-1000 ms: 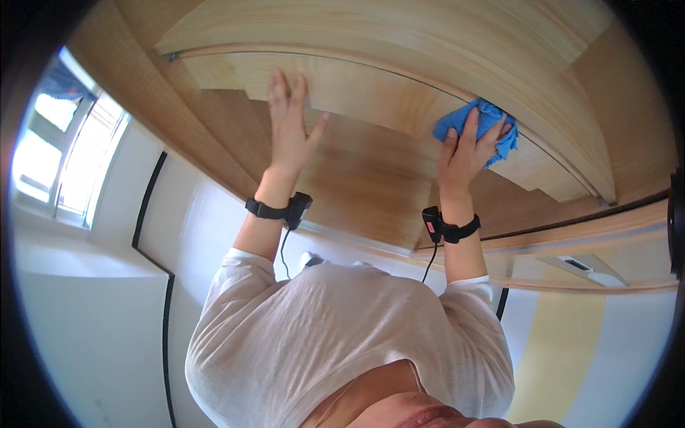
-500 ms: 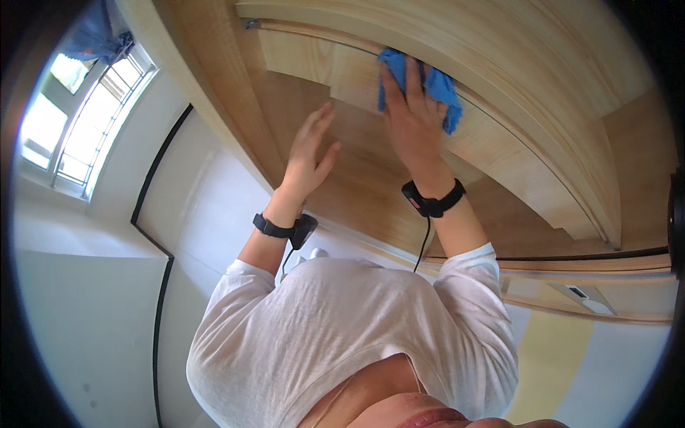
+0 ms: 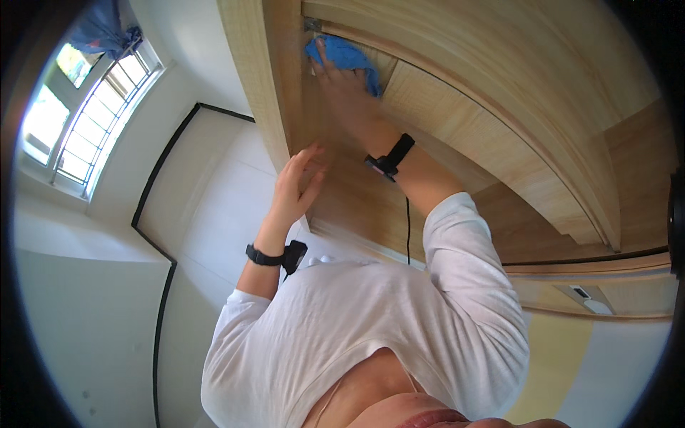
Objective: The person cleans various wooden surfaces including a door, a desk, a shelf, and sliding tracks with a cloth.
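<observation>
A crumpled blue cloth is pressed against the far left end of a light wooden strip inside a wooden cabinet. Over it lies my right hand, slightly blurred, with its fingers stretched across the cloth. My left hand is empty, fingers apart and a little curled. It is closest to the front edge of the cabinet's upright side panel; whether it touches the wood I cannot tell. Each wrist wears a black strap with a small box.
A metal fitting sits in the corner beside the cloth. Thin black cables hang from the wrist boxes; the right one dangles over the cabinet base. At left are a pale tiled floor with a black border strip and a barred window.
My right hand has slid the blue cloth leftward along the wooden strip to the corner by the side panel. My left hand has shifted slightly down and left.
</observation>
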`<action>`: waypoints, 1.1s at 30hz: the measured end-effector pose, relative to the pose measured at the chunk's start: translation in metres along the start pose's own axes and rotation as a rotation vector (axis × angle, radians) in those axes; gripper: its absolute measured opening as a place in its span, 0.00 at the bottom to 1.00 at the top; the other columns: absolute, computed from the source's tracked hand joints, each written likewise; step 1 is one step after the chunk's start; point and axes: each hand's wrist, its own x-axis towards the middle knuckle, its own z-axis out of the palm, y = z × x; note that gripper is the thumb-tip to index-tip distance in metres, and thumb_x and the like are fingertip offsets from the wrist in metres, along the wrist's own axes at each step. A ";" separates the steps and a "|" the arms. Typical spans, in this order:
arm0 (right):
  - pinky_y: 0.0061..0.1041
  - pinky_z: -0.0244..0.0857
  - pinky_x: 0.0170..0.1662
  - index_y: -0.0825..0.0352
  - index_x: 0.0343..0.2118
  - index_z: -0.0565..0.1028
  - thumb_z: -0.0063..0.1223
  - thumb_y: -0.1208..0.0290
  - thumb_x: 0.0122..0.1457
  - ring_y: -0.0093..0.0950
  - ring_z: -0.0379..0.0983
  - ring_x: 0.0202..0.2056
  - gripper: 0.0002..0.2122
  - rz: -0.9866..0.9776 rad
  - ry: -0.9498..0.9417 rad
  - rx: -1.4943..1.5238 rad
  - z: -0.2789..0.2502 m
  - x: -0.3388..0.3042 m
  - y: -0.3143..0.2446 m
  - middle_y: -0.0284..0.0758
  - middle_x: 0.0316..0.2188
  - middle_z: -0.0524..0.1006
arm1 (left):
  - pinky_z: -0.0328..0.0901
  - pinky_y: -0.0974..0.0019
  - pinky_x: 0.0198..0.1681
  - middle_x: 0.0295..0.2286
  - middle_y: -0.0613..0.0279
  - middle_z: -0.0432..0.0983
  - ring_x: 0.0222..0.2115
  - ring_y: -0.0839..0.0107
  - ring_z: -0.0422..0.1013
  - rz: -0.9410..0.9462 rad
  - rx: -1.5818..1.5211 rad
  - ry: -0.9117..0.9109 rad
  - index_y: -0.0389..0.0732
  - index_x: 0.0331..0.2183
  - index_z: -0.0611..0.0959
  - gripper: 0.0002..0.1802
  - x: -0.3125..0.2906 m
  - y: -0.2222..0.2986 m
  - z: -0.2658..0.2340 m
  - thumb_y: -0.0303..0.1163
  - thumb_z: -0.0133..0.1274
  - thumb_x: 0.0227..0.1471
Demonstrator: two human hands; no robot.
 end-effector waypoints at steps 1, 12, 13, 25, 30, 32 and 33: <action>0.40 0.57 0.53 0.66 0.59 0.57 0.40 0.78 0.53 0.36 0.68 0.46 0.27 0.011 -0.025 0.009 0.002 0.000 -0.001 0.41 0.64 0.43 | 0.66 0.65 0.43 0.42 0.53 0.73 0.36 0.66 0.74 -0.015 -0.018 0.021 0.36 0.52 0.67 0.28 -0.007 -0.002 -0.002 0.17 0.50 0.46; 0.34 0.59 0.52 0.63 0.44 0.73 0.43 0.75 0.50 0.31 0.68 0.46 0.17 0.037 0.041 -0.090 0.041 -0.033 -0.002 0.34 0.55 0.66 | 0.68 0.66 0.42 0.37 0.56 0.76 0.35 0.68 0.74 -0.105 0.011 -0.020 0.37 0.49 0.72 0.25 -0.026 0.000 -0.018 0.14 0.47 0.46; 0.34 0.60 0.52 0.63 0.44 0.73 0.43 0.75 0.50 0.31 0.68 0.46 0.16 0.009 0.049 -0.022 0.044 -0.040 -0.001 0.35 0.54 0.66 | 0.68 0.66 0.42 0.37 0.57 0.76 0.35 0.69 0.74 -0.101 0.031 -0.046 0.36 0.48 0.72 0.24 -0.028 -0.002 -0.017 0.14 0.46 0.46; 0.36 0.51 0.60 0.67 0.57 0.60 0.39 0.67 0.58 0.38 0.60 0.56 0.23 0.546 -0.014 2.184 -0.014 -0.103 -0.012 0.41 0.56 0.63 | 0.65 0.67 0.44 0.42 0.59 0.71 0.42 0.68 0.71 -0.265 -0.344 -0.097 0.37 0.52 0.66 0.24 -0.030 -0.024 0.012 0.26 0.50 0.53; 0.36 0.53 0.58 0.69 0.57 0.60 0.36 0.47 0.61 0.39 0.60 0.55 0.30 0.911 0.029 2.897 -0.031 -0.131 -0.019 0.42 0.56 0.63 | 0.65 0.66 0.44 0.44 0.58 0.69 0.43 0.65 0.69 -0.676 -0.950 -0.092 0.35 0.53 0.62 0.29 -0.019 -0.003 0.026 0.36 0.52 0.54; 0.37 0.52 0.59 0.68 0.57 0.60 0.35 0.44 0.60 0.39 0.59 0.56 0.32 0.883 0.011 2.917 -0.040 -0.133 -0.027 0.43 0.57 0.61 | 0.65 0.67 0.43 0.43 0.58 0.70 0.42 0.67 0.70 -0.721 -1.001 -0.159 0.34 0.50 0.66 0.26 -0.012 -0.009 0.028 0.37 0.52 0.53; 0.38 0.52 0.59 0.68 0.57 0.60 0.35 0.43 0.59 0.39 0.58 0.57 0.33 0.921 0.037 2.889 -0.045 -0.133 -0.031 0.43 0.57 0.61 | 0.65 0.65 0.44 0.42 0.58 0.71 0.42 0.66 0.70 -0.710 -0.991 -0.149 0.35 0.49 0.67 0.24 -0.012 -0.010 0.028 0.37 0.51 0.54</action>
